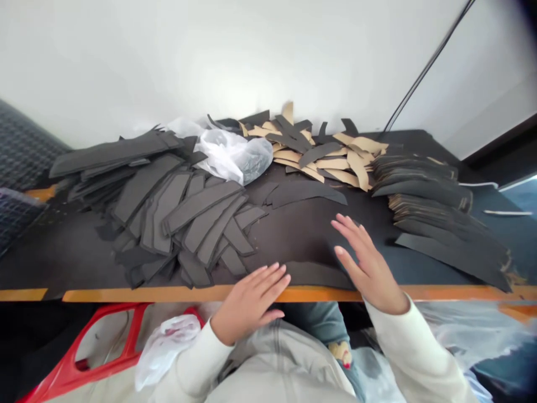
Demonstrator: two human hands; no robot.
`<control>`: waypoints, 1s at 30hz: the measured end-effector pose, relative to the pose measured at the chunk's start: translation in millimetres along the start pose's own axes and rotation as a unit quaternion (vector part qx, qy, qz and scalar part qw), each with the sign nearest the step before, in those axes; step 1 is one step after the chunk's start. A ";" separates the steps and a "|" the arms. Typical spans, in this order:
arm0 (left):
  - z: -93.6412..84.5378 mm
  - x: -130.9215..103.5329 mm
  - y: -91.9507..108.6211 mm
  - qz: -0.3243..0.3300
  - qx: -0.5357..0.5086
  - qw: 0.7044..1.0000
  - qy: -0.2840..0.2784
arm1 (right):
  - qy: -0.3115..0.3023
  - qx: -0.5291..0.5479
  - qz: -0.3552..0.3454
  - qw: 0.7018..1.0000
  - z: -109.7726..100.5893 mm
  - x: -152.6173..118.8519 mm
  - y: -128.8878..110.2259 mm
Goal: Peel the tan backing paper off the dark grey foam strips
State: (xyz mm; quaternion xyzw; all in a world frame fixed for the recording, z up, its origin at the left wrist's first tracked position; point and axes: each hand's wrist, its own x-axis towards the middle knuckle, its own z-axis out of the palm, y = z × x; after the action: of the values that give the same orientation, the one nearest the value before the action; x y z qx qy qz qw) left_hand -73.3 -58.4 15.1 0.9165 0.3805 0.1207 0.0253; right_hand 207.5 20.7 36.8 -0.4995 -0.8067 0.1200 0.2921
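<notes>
My left hand (251,302) is over the table's front edge, fingers extended and thumb apart, with nothing held. My right hand (371,266) reaches over the dark tabletop, its fingers spread and holding nothing. Between them a dark curved piece (314,274) lies flat along the front edge; my left fingertips are at its left end, and whether they touch it I cannot tell. Left of my hands is a heap of thick dark grey strips (201,218). Another flat dark piece (308,193) lies farther back, beyond my right hand.
Stacks of dark curved pieces (436,212) stand at the right. Black and tan pieces (323,154) are piled at the back beside a clear plastic bag (235,154). The orange table edge (146,294) runs across the front, with a red plastic frame (134,336) below.
</notes>
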 end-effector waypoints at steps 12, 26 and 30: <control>-61.8 -43.8 -42.9 -0.086 0.092 0.964 0.234 | -0.142 -0.140 -0.114 0.973 59.8 116.7 56.2; -84.3 -16.0 -118.6 -0.322 0.286 0.859 0.276 | -0.151 -0.127 -0.180 0.964 66.2 144.8 20.3; -68.3 20.1 -79.2 -0.246 0.205 0.926 0.198 | -0.212 -0.104 -0.231 0.944 99.0 195.5 0.7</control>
State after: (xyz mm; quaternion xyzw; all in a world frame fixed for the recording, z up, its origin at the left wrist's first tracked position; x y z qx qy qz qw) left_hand -130.8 8.8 74.4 0.7367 0.6078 0.2090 -0.2101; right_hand 84.9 202.1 25.9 -0.2898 -0.9512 0.0679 0.0811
